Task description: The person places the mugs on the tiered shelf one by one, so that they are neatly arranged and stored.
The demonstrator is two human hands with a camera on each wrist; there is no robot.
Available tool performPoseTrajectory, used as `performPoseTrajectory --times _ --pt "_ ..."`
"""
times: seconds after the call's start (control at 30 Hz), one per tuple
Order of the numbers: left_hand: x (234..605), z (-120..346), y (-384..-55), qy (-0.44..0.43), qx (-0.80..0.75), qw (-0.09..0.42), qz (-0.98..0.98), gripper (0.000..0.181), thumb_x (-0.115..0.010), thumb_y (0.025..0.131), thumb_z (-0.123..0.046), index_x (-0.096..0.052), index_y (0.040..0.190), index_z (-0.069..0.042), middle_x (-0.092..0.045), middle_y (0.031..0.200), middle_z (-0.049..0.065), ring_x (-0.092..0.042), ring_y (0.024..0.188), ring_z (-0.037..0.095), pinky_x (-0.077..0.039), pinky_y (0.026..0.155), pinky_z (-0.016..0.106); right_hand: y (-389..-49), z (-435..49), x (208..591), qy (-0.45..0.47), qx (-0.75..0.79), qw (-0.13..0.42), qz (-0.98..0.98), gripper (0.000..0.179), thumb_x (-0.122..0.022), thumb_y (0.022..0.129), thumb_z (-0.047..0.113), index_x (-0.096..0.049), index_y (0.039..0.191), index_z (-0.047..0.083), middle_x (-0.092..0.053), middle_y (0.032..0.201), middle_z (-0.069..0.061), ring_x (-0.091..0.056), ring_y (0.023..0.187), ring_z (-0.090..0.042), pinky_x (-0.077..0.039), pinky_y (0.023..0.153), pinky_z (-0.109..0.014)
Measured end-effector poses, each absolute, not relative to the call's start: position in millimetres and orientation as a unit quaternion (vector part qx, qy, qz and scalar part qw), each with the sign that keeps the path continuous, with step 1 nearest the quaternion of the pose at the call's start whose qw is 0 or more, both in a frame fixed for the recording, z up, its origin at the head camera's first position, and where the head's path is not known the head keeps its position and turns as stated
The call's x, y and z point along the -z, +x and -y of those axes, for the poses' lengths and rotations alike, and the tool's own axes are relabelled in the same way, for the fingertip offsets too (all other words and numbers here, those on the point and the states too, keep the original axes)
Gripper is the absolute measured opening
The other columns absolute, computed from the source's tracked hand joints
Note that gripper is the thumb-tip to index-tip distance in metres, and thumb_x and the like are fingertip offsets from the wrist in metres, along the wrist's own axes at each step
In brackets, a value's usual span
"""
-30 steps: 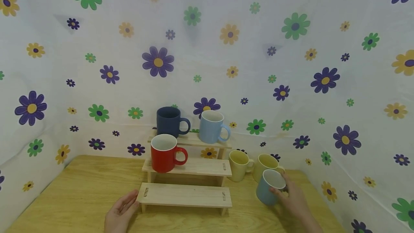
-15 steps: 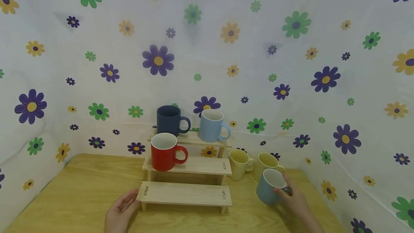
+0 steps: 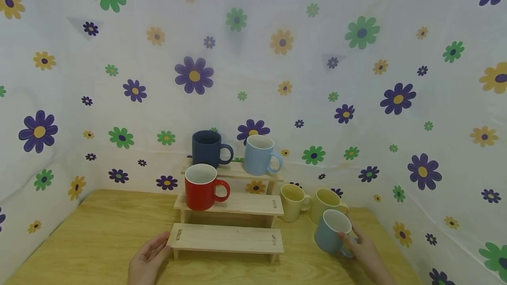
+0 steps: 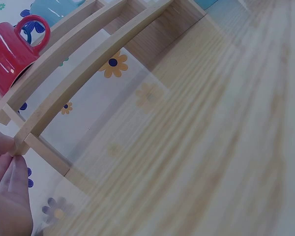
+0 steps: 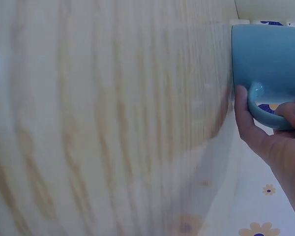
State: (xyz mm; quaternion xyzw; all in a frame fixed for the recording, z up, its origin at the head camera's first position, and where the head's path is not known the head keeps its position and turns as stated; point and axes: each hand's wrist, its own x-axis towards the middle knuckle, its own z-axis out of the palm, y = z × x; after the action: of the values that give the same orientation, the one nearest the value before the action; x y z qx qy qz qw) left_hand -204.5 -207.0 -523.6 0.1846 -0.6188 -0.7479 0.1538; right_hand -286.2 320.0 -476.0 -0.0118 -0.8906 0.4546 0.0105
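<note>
At the right, my right hand holds a light blue mug by its handle side. In the right wrist view the fingers are about the mug's handle, with a fingertip near the base. My left hand pinches the left end of the lowest step of a three-step wooden rack; the left wrist view shows finger and thumb at that corner. A red mug sits on the middle step. On the top step stand a dark blue mug and another light blue mug.
Two yellow mugs stand on the wooden table right of the rack, one close behind the held mug. A white cloth with printed flowers hangs behind and along both sides.
The held light blue mug has turned so its handle now shows toward the front right, and my right fingers have shifted on it. My left hand stays at the rack.
</note>
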Motion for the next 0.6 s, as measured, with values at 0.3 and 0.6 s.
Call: performPoseTrajectory --times 0.3,0.6 --pt "524.8 207.9 -204.7 0.197 0.731 0.144 0.637 0.058 -0.08 0.078 -0.013 -0.056 0.13 -0.001 -0.064 0.098 -0.023 -0.06 0.093 -0.008 -0.051 0.083 0.016 -284.5 -314.0 485.6 -0.053 -0.591 -0.012 0.805 0.077 -0.062 0.094 0.034 -0.018 0.154 0.014 -0.046 0.093 -0.014 -0.043 0.064 -0.011 -0.059 0.07 -0.037" --pt "521.9 207.5 -203.6 0.2 0.726 0.14 0.643 0.063 -0.082 0.077 -0.019 -0.055 0.131 -0.001 -0.064 0.097 -0.025 -0.06 0.091 -0.008 -0.05 0.081 0.013 -280.7 -310.0 486.2 -0.066 -0.605 -0.006 0.793 0.076 -0.06 0.095 0.034 -0.015 0.155 0.017 -0.027 0.052 0.006 -0.032 0.045 -0.008 -0.05 0.056 -0.023"
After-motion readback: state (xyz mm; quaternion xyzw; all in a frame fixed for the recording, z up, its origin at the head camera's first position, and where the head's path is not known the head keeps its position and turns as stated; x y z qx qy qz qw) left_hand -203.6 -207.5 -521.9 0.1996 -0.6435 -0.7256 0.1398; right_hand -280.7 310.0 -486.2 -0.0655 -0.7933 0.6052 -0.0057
